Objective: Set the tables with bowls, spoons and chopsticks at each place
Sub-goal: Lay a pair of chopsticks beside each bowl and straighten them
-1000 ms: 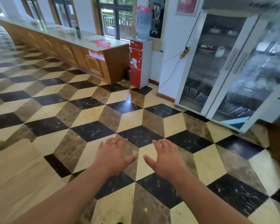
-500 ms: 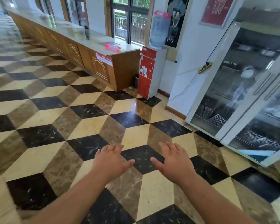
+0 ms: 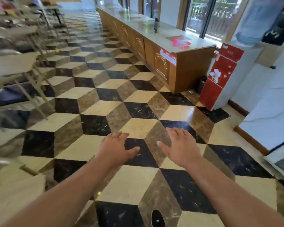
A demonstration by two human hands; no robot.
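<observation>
My left hand (image 3: 116, 149) and my right hand (image 3: 180, 149) are stretched out side by side over the tiled floor, palms down, fingers straight and spread. Neither holds anything. No bowls, spoons or chopsticks can be made out. Blurred dining tables (image 3: 8, 66) with folding legs stand along the left side; a pale wooden tabletop (image 3: 11, 199) fills the lower left corner.
A long wooden counter (image 3: 156, 51) runs along the windows at the back right. A red water dispenser (image 3: 220, 76) stands at its end, a small dark bin (image 3: 202, 84) beside it. A white cabinet's corner (image 3: 280, 163) shows at the right edge. My dark shoe (image 3: 157, 218) is below.
The view has swung left: the glass-door cabinet has slid almost out of sight to the right, and the tables have come into view on the left. Both hands stay open and empty.
</observation>
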